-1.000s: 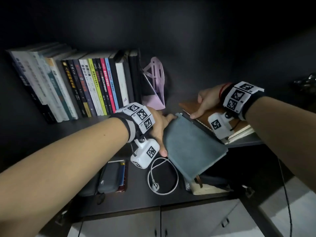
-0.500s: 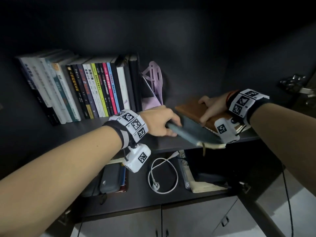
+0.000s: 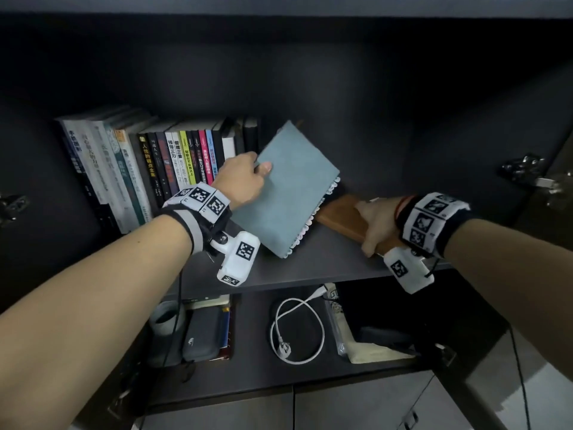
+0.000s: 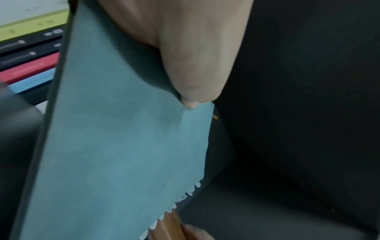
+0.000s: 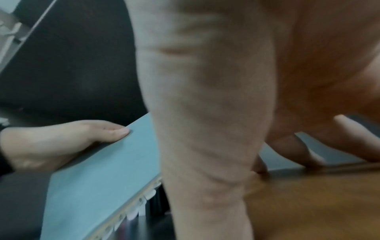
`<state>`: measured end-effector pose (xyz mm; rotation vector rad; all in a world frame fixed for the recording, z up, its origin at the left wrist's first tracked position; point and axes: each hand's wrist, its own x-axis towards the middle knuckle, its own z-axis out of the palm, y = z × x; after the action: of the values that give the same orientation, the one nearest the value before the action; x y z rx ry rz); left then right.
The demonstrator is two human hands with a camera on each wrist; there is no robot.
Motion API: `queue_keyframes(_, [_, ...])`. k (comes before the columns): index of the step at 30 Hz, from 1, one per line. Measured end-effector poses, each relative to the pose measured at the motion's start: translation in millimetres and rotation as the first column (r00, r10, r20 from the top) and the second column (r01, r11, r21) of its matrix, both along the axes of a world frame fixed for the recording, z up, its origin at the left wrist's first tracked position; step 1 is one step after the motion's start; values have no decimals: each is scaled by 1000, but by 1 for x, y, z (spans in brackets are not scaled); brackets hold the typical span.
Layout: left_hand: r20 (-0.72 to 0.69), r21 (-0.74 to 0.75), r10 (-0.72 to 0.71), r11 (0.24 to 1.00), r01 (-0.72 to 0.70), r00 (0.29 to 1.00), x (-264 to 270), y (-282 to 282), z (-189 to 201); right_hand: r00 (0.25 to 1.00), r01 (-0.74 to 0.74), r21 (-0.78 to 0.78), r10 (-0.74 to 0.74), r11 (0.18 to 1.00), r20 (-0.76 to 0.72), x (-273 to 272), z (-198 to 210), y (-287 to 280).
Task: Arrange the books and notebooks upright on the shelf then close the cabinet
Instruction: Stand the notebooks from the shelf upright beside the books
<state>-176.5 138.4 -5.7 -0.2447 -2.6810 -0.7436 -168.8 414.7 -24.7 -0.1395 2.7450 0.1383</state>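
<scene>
Your left hand (image 3: 240,181) holds the teal notebook (image 3: 286,193) in a firm grip: thumb (image 3: 264,166) flat on the front cover, the other fingers behind it and out of sight. The notebook tilts, its top corner leaning toward the cabinet's dark back wall, its lower corner down on the shelf (image 3: 325,262). White spiral loops run along the edge facing your right hand; the left wrist view shows the same cover (image 4: 123,146) under the thumb (image 4: 193,78).

Just left of that grip, the row of upright books (image 3: 161,169) stands with spines out, the black volumes at its right end just behind your knuckles.

To the right, your right hand (image 3: 376,223) lies on the brown notebook (image 3: 341,217), which rests flat on the shelf with its near corner touching the teal notebook's spiral edge. Its grip is a spread press, fingers splayed on the cover and thumb over the front edge; the right wrist view shows the fingertips (image 5: 308,154) planted on the brown cover.

Below both hands, the lower shelf carries a coiled white power cable (image 3: 297,330), a grey zip case (image 3: 203,335) on a book, and a pale pouch (image 3: 369,349). A metal door hinge (image 3: 527,172) sits on the cabinet wall, well right of your right hand.
</scene>
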Motion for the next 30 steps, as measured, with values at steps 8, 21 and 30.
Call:
queue_keyframes(8, [76, 105, 119, 986, -127, 990, -2, -8, -10, 900, -37, -100, -10, 994, -436, 2, 47, 4])
queue_keyframes(21, [159, 243, 186, 944, -221, 970, -1, 8, -15, 776, -140, -918, -534, 372, -335, 24, 86, -6])
queue_keyframes(30, [208, 504, 120, 837, -212, 971, 2, 6, -16, 902, 220, -953, -329, -208, 280, 31, 53, -30])
